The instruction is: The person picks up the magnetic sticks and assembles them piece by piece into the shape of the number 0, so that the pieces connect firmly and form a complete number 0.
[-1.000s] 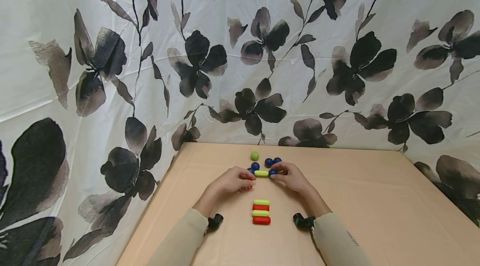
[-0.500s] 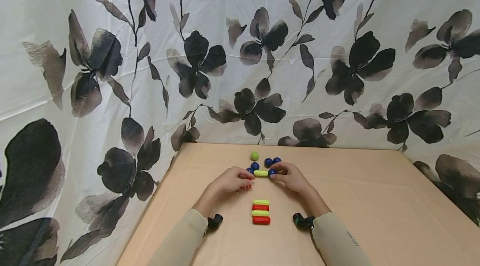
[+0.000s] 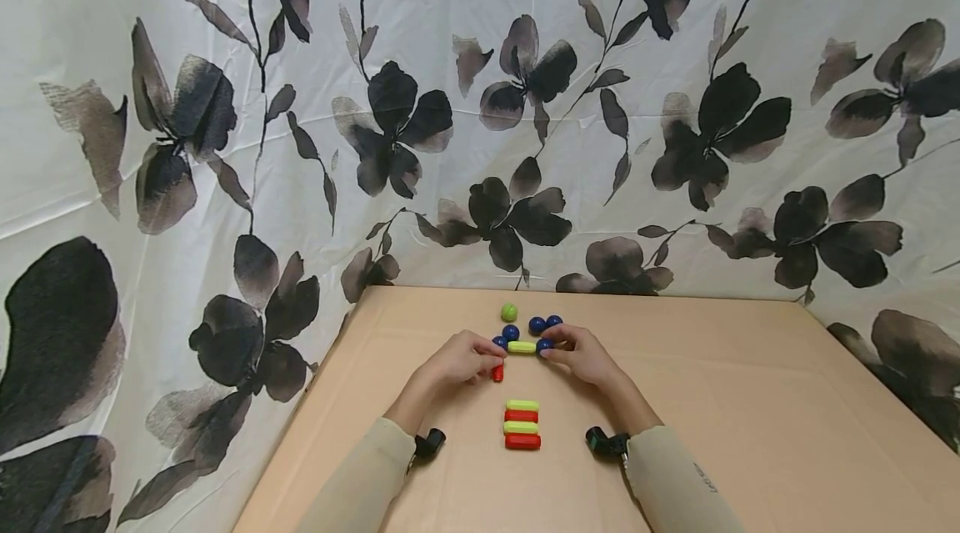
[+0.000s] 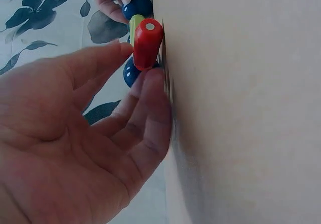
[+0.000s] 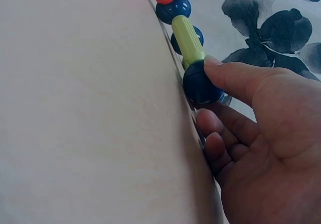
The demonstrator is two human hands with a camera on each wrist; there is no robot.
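Note:
Between thumb and fingers, my left hand (image 3: 459, 359) pinches a red rod (image 4: 148, 45), a short stick with a metal-looking dot on its end. Its far end is at or very near a blue ball (image 3: 499, 342); whether they touch is unclear. A yellow-green rod (image 3: 522, 347) runs from that ball to another blue ball (image 5: 200, 83). My right hand (image 3: 579, 354) pinches this second ball with the thumb on one side, the other fingers partly hidden behind. Another blue ball (image 3: 511, 333) lies just behind the left end of the yellow-green rod.
Two blue balls (image 3: 545, 324) sit together behind my right fingers, and a green ball (image 3: 509, 313) lies near the back edge. Closer to me is a row of several red and yellow-green rods (image 3: 522, 424). A flowered cloth (image 3: 450, 141) hangs behind the table (image 3: 750, 399).
The left fingers have shifted slightly left, and more of the red rod shows below them, pointing toward me. My right hand and its ball have stayed put.

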